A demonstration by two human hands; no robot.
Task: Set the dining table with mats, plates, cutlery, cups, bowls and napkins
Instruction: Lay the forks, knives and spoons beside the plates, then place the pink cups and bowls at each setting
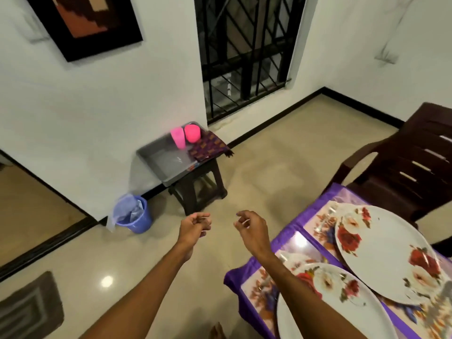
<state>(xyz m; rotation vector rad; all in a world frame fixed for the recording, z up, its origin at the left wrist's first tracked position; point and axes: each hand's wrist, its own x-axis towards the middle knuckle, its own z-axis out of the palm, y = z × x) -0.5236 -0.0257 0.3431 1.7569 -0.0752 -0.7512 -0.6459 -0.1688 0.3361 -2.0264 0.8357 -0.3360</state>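
Both my arms reach forward over the floor. My left hand (pixel 194 226) and my right hand (pixel 249 227) hang with fingers loosely curled and hold nothing. Ahead, against the wall, a grey tray (pixel 159 160) sits on a dark stool (pixel 199 189). In it stand a pink cup (pixel 177 137) and a pink bowl (pixel 192 133). A folded patterned napkin (pixel 208 146) lies at the tray's right end. At the lower right, the dining table carries purple floral mats (pixel 315 223) with two floral plates, a far one (pixel 386 253) and a near one (pixel 342 304).
A dark plastic chair (pixel 413 165) stands beyond the table at the right. A blue bin (pixel 133 215) with a plastic liner sits on the floor by the wall corner. A doormat (pixel 29 307) lies at the lower left. A barred window is straight ahead.
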